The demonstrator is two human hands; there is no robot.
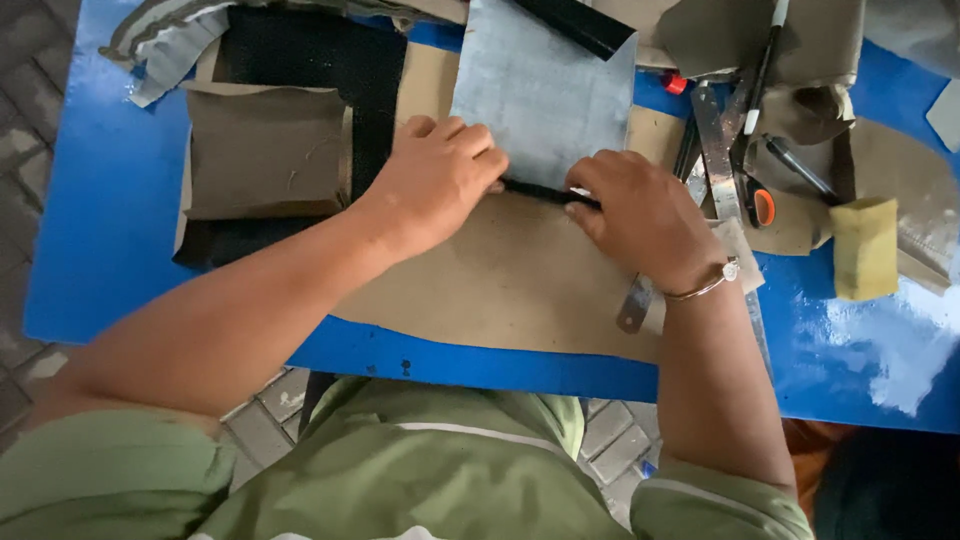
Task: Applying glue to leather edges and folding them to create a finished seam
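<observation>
Both hands pinch a thin black strip [545, 191] along the near edge of a grey sheet [545, 95]. L hand [435, 180]: grip closed on the strip's left end, knuckles up, pressing down. R hand [640, 215]: grip clamped on the right end, probably to keep it taut and lined up w/ the sheet's edge. Strip is narrow, dark, flat, mostly hidden under fingers; lies mid-surface on a brown card [500, 290] that seems to serve as a work mat. Sheet is pale grey, matte, roughly square. Toward the right edge of the blue surface [90, 200]: metal ruler [718, 140], scissors w/ orange handle [752, 195], pen [765, 60], yellow sponge [865, 248], all w/in reach. Left side: brown folded piece [265, 150] on black cloth [310, 50].
</observation>
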